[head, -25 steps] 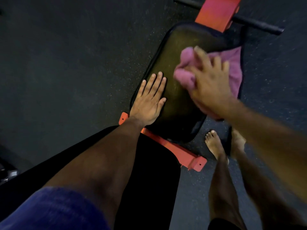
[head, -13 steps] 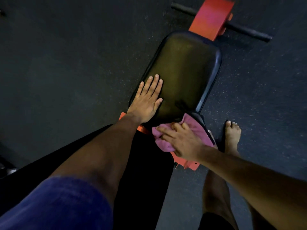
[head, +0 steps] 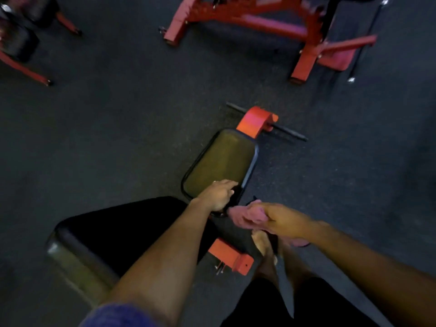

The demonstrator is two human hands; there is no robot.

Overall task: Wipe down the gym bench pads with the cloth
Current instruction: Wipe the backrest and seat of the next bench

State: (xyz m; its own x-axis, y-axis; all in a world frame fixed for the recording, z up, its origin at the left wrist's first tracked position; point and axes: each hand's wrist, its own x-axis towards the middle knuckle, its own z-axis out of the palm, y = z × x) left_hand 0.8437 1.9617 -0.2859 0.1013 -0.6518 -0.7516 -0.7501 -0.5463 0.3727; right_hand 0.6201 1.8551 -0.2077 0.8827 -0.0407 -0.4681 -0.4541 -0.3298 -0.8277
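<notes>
- 2 black padded vinyl bench pads in view: the small seat pad (head: 221, 161) ahead, the long back pad (head: 122, 232) nearer and to the left, its near end blurred.
- 1 pink crumpled cloth (head: 245, 214), bunched under and inside the right hand (head: 280, 219), just off the seat pad's near right corner, over the gap between the 2 pads.
- Right hand clamped on the cloth, fingers curled round it, knuckles up; a fold of cloth hanging below the wrist.
- Left hand (head: 218, 195) resting on the seat pad's near edge, just left of the gripped cloth; fingers bent over the edge, exact curl hard to make out in the blur, nothing seen held.
- 1 red-orange steel bench frame (head: 232, 256) below the gripped cloth, with its bracket past the seat pad's far end crossed by 1 thin black floor bar (head: 290, 134).
- 2 bare feet (head: 264, 244) directly under the right hand, blurred.
- 1 large red machine frame (head: 304, 55) well beyond the grip on the dark speckled rubber floor (head: 106, 138); more red-legged gear at far left, too blurred to count.
- Against 0.5 s ago: view pulled back and raised, so the far machines now show; left hand slid from flat on the seat pad's left side to its near edge; right hand with the cloth lifted off the pad's near end and drawn slightly right.
</notes>
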